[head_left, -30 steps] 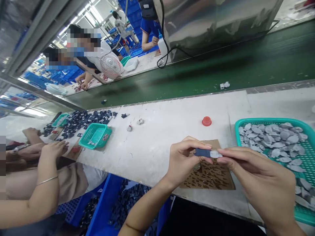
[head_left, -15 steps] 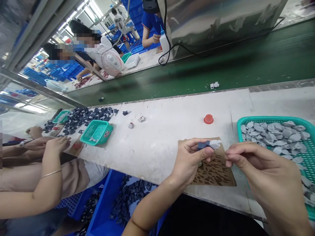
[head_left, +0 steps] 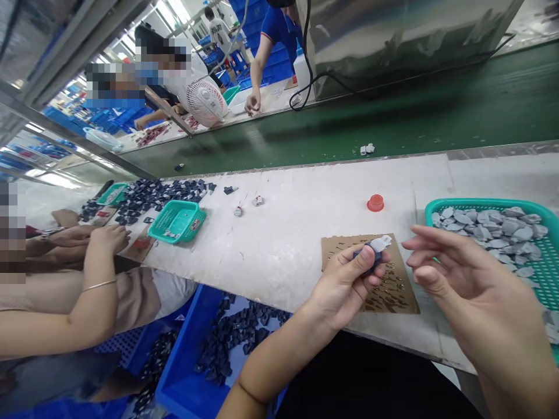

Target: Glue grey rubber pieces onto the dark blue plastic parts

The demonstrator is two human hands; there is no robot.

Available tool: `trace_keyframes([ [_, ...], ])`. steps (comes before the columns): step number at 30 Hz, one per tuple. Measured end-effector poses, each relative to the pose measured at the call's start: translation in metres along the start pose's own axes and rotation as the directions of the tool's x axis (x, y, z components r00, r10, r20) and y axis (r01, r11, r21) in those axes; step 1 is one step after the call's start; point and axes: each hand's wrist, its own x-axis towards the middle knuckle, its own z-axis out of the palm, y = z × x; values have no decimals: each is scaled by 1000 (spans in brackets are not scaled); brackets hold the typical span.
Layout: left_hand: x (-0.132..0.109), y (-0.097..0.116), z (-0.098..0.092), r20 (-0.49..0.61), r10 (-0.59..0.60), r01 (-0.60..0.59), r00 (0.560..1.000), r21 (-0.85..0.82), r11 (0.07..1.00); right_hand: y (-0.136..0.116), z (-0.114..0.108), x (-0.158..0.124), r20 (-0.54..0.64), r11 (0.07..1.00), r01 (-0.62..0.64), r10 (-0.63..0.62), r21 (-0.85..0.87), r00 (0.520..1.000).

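Quick count: 3 teal baskets on the table [head_left: 297, 233]. The right basket [head_left: 480, 202] is full of grey chips [head_left: 489, 227], the mid basket [head_left: 174, 219] is nearly bare, and the small basket [head_left: 112, 193] sits at the far left by a heap of dark bits [head_left: 161, 195]. Also 1 red cap [head_left: 375, 203], 1 cardboard sheet [head_left: 393, 291] w/ rows of little holes, 3 loose bits mid-table, and 1 blue bin [head_left: 187, 372] of dark bits below the edge. The part [head_left: 373, 250] is 1 small dark blue body w/ a whitish cap poking out top right. It's held just above the cardboard, in front of the person. Left hand [head_left: 345, 285] is curled tight round it, thumb laid over the top, wrist coming up from below. Right hand [head_left: 458, 279] is loose and mostly open, fingers half spread pointing left, nothing in it, near the part but not touching. A co-worker's hand [head_left: 109, 238] rests at the table's left end.
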Motion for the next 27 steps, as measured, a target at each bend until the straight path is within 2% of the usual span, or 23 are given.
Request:
trace_keyframes([
  [2, -2, -2, 0, 18, 26, -26, 999, 2, 1000, -2, 10, 1, 16, 1000, -9, 9, 23, 1000],
  [7, -5, -9, 1, 32, 33, -31, 999, -67, 997, 0, 32, -1, -132, 969, 41, -9, 243, 991],
  [10, -9, -13, -1, 38, 11, -5, 999, -142, 990, -2, 36, -7, -78, 948, -2, 28, 319, 997],
  [12, -11, -16, -1, 22, 4, 0, 1000, -165, 986, -2, 36, -10, -39, 948, -13, 26, 317, 999],
  [17, -17, -19, -1, -78, 57, -66, 995, -118, 991, 1, 38, -15, -96, 960, 164, -145, 228, 985],
  [18, -17, -20, -1, -80, 66, -74, 995, -102, 992, 1, 38, -15, -87, 964, 142, -126, 225, 988],
  [22, -14, -23, -5, -105, 182, -181, 978, 19, 983, -2, 36, -11, 65, 947, -114, 99, 302, 993],
  [25, -10, -20, -9, -178, 324, -316, 929, 75, 946, -3, 32, -7, 256, 901, -260, 176, 346, 951],
  [27, -9, -13, -9, -192, 372, -372, 908, 36, 928, -3, 28, -12, 380, 882, -346, 215, 320, 900],
])
